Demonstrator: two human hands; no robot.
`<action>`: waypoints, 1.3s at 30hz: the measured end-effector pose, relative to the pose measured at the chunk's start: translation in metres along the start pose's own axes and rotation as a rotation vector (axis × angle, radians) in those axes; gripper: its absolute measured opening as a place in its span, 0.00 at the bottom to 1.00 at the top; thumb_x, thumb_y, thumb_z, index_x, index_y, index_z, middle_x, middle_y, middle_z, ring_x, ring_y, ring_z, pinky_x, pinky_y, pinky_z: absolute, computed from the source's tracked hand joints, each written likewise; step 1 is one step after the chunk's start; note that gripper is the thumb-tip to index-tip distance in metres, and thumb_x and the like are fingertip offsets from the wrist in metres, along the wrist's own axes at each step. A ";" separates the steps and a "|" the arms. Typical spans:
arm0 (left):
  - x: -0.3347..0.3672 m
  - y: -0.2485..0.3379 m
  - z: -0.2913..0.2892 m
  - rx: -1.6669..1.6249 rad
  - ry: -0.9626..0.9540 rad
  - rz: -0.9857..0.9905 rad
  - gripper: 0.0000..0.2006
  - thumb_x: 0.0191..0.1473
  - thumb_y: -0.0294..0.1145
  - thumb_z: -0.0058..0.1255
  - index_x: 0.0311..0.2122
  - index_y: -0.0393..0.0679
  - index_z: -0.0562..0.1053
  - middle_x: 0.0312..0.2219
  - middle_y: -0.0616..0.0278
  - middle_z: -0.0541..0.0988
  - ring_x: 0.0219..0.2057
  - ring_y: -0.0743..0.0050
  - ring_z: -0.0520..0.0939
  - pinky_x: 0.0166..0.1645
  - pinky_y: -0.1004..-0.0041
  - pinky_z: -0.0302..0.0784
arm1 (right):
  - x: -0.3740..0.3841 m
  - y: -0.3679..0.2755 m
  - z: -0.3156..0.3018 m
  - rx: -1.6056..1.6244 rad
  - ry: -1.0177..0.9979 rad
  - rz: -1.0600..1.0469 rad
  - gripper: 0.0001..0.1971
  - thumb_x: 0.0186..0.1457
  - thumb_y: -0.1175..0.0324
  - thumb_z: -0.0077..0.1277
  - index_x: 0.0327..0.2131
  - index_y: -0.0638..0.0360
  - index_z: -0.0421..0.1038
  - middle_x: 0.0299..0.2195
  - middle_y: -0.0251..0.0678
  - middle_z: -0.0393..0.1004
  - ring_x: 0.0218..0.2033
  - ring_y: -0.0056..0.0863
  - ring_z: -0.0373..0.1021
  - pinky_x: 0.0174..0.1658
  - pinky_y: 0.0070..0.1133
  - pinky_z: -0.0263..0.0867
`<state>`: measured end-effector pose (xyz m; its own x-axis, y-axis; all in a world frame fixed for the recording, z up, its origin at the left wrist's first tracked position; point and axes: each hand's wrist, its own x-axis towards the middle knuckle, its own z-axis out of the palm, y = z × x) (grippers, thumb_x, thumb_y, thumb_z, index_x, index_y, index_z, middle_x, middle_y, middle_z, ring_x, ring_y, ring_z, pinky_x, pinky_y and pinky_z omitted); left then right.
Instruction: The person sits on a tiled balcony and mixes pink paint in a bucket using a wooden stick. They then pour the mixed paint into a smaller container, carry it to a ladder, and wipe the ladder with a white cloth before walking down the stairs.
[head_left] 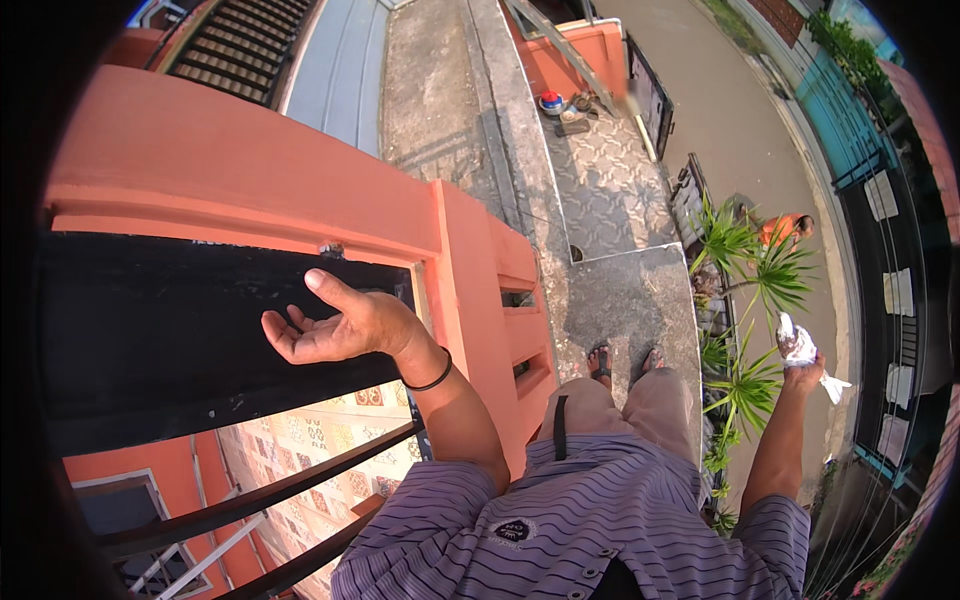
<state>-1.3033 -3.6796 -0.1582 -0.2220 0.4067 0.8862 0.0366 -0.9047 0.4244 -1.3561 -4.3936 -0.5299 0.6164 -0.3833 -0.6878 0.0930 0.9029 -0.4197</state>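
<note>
My left hand (345,322) is raised in front of a black panel (170,320), thumb apart and fingers loosely bent, with nothing in it. A dark band circles that wrist. Off to the right, my right hand (804,372) is closed around a crumpled white plastic bag (796,342). Something brownish shows through the bag's upper part, too unclear to name. One white end of the bag sticks out below the fingers. The bag is held up beside spiky green plants (757,392).
An orange wall (250,170) runs along my left, with a dark rail (270,490) below. My sandalled feet stand on a concrete ledge (630,300). Patterned paving (610,190) lies ahead, and a red, white and blue round object (551,101) sits there. A person in orange (785,230) is on the road.
</note>
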 end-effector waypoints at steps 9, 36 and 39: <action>-0.094 0.066 0.013 -0.345 -0.633 0.285 0.22 0.58 0.25 0.63 0.55 0.31 0.70 0.53 0.47 0.75 0.56 0.54 0.77 0.62 0.55 0.73 | -0.001 -0.027 0.010 0.283 0.654 -0.550 0.13 0.53 0.80 0.58 0.40 0.73 0.67 0.38 0.44 0.78 0.35 0.43 0.79 0.40 0.44 0.81; 0.029 -0.015 0.083 -0.195 0.222 0.190 0.32 0.56 0.39 0.60 0.60 0.33 0.62 0.59 0.43 0.66 0.68 0.44 0.61 0.71 0.50 0.60 | 0.013 0.225 0.082 -0.433 0.276 0.089 0.25 0.58 0.60 0.50 0.53 0.70 0.70 0.50 0.50 0.76 0.48 0.48 0.76 0.55 0.45 0.72; 0.033 -0.024 0.080 -0.090 0.196 0.228 0.32 0.55 0.38 0.61 0.60 0.33 0.62 0.59 0.43 0.66 0.68 0.46 0.61 0.71 0.50 0.60 | 0.028 0.276 0.129 -0.464 0.050 0.317 0.20 0.57 0.63 0.52 0.49 0.68 0.72 0.47 0.48 0.78 0.46 0.46 0.77 0.52 0.43 0.75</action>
<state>-1.2338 -3.6343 -0.1249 -0.4015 0.1675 0.9004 0.0229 -0.9810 0.1927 -1.2121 -4.1296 -0.5888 0.5192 -0.1265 -0.8452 -0.4508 0.7996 -0.3966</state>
